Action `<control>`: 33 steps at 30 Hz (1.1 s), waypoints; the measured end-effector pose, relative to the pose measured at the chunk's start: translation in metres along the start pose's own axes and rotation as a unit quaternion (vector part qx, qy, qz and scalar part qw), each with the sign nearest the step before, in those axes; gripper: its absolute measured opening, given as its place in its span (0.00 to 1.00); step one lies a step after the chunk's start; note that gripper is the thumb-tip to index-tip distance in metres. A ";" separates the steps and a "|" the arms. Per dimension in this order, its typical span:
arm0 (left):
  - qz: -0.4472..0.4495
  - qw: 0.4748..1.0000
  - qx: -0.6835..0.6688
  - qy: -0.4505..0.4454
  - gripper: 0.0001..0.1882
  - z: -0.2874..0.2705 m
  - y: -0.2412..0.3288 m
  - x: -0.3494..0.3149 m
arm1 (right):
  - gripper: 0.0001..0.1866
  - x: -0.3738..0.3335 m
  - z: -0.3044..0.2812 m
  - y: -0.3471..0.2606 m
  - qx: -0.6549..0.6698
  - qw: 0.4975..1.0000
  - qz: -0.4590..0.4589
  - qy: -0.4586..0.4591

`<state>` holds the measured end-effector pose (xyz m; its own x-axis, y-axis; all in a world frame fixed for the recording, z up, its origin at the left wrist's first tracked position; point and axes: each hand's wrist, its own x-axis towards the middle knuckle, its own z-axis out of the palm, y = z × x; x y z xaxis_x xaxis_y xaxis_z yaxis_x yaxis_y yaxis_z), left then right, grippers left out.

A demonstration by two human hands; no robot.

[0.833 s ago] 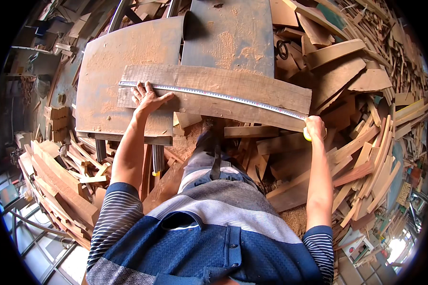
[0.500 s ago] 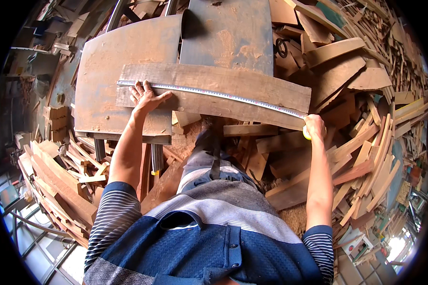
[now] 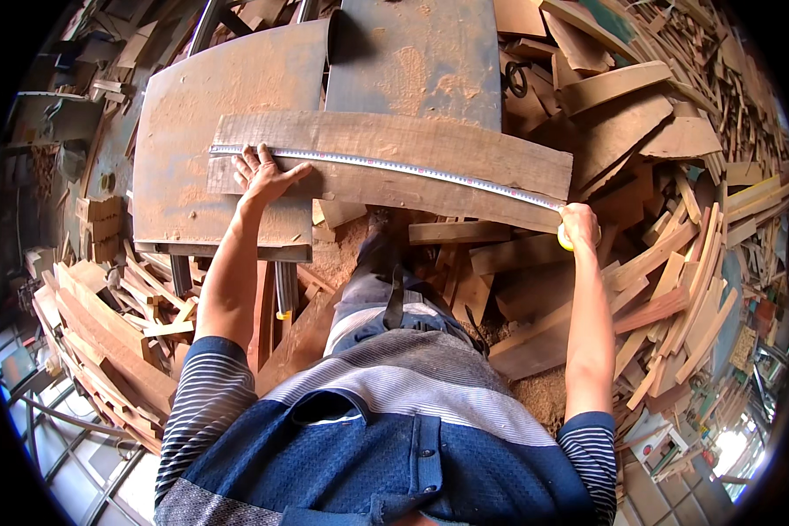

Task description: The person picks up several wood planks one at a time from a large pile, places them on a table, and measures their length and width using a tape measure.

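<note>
left hand point(image 3: 267, 181) wide, flat on tape blade point(image 3: 368, 162) and board point(image 3: 368, 131), right hand point(image 3: 580, 224) in narrow grip around yellow case point(image 3: 565, 238)

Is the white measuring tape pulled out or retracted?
Pulled out: the white measuring tape stretches along the flat brown wooden board to the right hand.

No text legible; printed scale on tape measure point(image 3: 394, 165) too small to read.

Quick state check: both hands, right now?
Left hand: open, spread across the tape and board.
Right hand: closed around the tape's yellow case.
</note>
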<state>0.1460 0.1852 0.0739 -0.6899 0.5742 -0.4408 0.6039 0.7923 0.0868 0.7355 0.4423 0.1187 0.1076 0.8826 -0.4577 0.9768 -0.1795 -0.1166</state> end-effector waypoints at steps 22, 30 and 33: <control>0.023 0.998 -0.052 0.029 0.78 -0.002 -0.004 -0.008 | 0.18 -0.006 -0.003 -0.002 0.019 0.999 -0.038 0.009; 0.016 0.996 -0.070 0.048 0.77 -0.009 -0.011 -0.015 | 0.16 -0.019 -0.008 -0.021 0.020 0.999 -0.050 0.007; 0.022 0.996 -0.061 0.059 0.77 -0.001 -0.008 -0.006 | 0.17 0.003 0.006 0.004 -0.005 0.999 -0.049 0.005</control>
<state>0.1453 0.1759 0.0764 -0.7100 0.6233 -0.3276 0.5865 0.7810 0.2147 0.7390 0.4412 0.1114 0.0138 0.8999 -0.4358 0.9846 -0.0882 -0.1510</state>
